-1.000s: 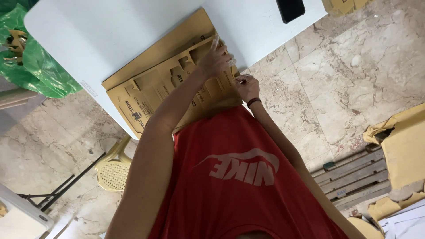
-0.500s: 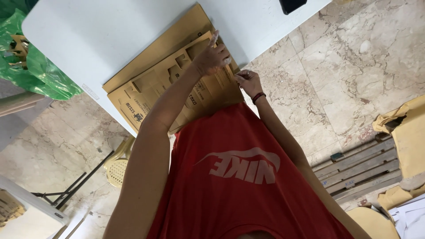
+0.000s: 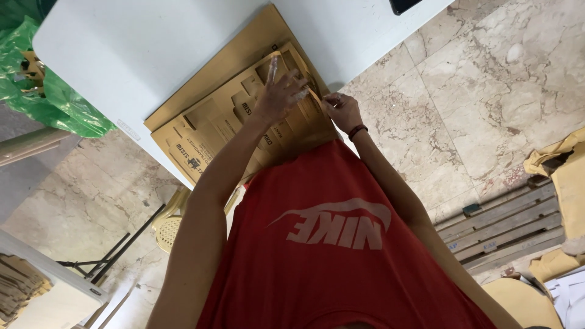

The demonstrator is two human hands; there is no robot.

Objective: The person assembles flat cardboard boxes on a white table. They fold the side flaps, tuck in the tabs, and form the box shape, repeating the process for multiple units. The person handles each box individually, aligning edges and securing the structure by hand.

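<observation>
Marble floor (image 3: 463,91) in pale tiles surrounded a white table (image 3: 140,61), seen from above by a person looking down their own red shirt (image 3: 329,256). Both bare arms reached forward to the near table edge.

A stack of flat, die-cut brown cardboard (image 3: 213,128) lay there, slightly overhanging the edge. The left hand (image 3: 280,94) rested on top of it, fingers spread wide and flat, pressing the sheet down. The right hand (image 3: 341,109), with a dark wristband, was just beside it at the stack's right edge, fingertips closed in a pinch on a thin cardboard strip (image 3: 312,92). The strip ran between the two hands, touching both.

Judging from this, the work would go best with the flat hand holding the sheet steady while the pinch stayed close to the fold, so the strip did not tear.

Farther left, a green bag (image 3: 67,103) sat beside the table; a wooden pallet (image 3: 506,225) lay to the right.
</observation>
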